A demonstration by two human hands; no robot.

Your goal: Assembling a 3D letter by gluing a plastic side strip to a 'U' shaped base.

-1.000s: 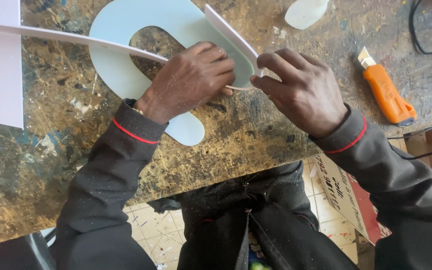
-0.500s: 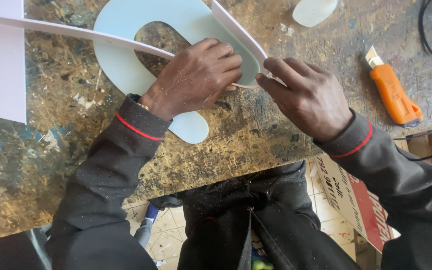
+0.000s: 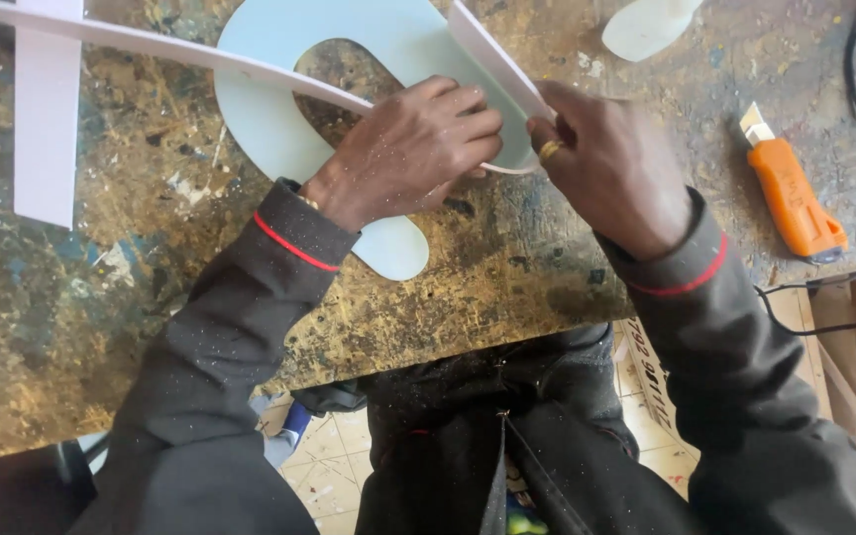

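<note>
At far left a flat white strip piece (image 3: pixel 45 129) lies upright on the paint-spattered table (image 3: pixel 151 327). A long thin white strip (image 3: pixel 180 52) runs from the upper left corner, long axis slanting down to the right, across a pale blue horseshoe-shaped cutout (image 3: pixel 260 129) lying flat with its open end toward the person. The strip's bend sits right at the grip. The left hand (image 3: pixel 413 149) presses down on the cutout and strip, fingers curled closed over them. From there the strip turns back, pointing up and left. The right hand (image 3: pixel 601 163) pinches it just beside the left fingertips. An orange utility knife (image 3: pixel 790 193) lies well apart at right.
</note>
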